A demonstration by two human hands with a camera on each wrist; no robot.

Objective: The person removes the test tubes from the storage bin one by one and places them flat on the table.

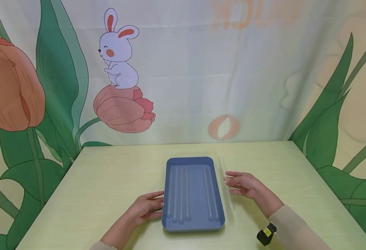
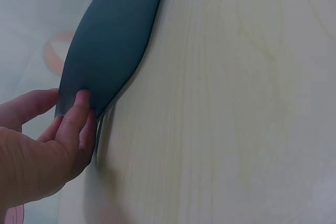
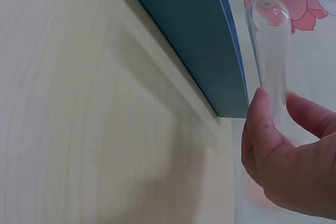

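A blue rectangular tray [image 1: 196, 194] lies on the table with clear round-ended tubes in it: several tubes [image 1: 181, 194] along its left side and two tubes [image 1: 210, 194] along its right. My left hand [image 1: 146, 207] rests its fingertips against the tray's outer left wall [image 2: 110, 40]. Just past the right wall, my right hand [image 1: 243, 184] pinches another clear tube [image 1: 226, 187] between thumb and fingers. That tube's rounded end [image 3: 270, 14] points toward the wrist camera in the right wrist view, standing beside the tray's side.
The pale wood-grain table [image 1: 114, 180] extends on both sides of the tray. Behind it hangs a curtain [image 1: 183, 86] printed with a rabbit and tulips. A small black device [image 1: 266, 234] is strapped at the right sleeve.
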